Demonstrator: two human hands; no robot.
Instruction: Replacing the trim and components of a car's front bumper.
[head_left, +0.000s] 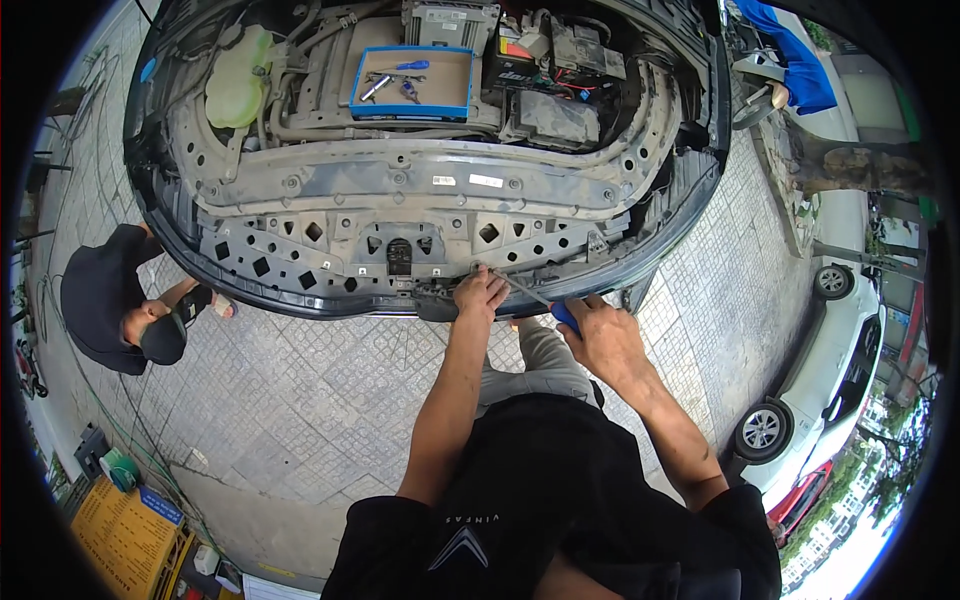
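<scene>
My right hand point(608, 338) is closed round the blue handle of a screwdriver point(566, 316). Its thin metal shaft slants up and left toward the front edge of an opened car's engine bay. There, my left hand point(481, 294) rests with bent fingers on the front panel point(440, 262), close to the shaft's far end. What those fingers grip, and the screwdriver's tip, I cannot make out. A latch opening point(399, 257) lies just left of my left hand.
A blue-rimmed tray point(470, 95) with several tools lies on the engine bay, left of the battery point(515, 68). A pale green reservoir point(238, 78) sits farther left. Another person point(118, 300) crouches by the car's left corner. A white car point(815, 385) stands at right.
</scene>
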